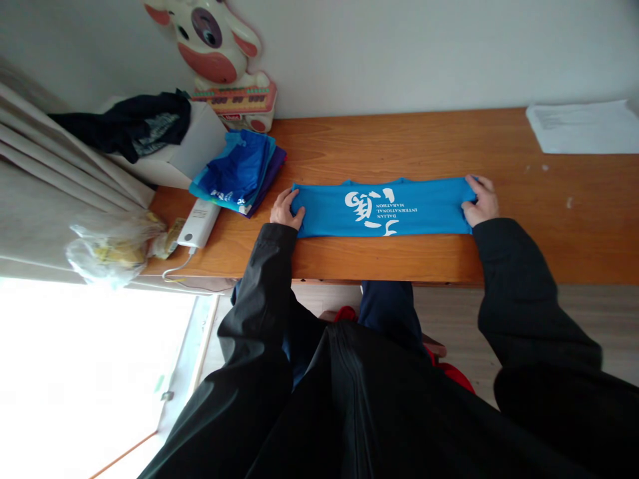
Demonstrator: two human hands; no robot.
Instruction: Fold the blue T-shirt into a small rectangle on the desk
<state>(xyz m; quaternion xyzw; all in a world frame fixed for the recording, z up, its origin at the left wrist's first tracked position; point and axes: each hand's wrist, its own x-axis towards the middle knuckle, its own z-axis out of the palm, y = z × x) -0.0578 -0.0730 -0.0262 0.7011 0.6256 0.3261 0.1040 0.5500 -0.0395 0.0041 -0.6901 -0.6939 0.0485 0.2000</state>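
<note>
Wooden desk (499, 253), one, is bearing everything. One blue shirt (384, 211), folded into a long strip, is lying flat near the front edge; likely risk is the fold slipping open or sliding off if either end lets go. Two hands: left hand (285, 210) and right hand (480, 201) are pinching its ends, fingers curled closed. One folded stack (239, 171) is sitting behind, one paper (582, 126) far right.

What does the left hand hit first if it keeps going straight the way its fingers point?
Probably the stack of folded blue shirts. The left hand, on the end of the blue shirt, points away from the table edge; depth is uncertain.
</note>
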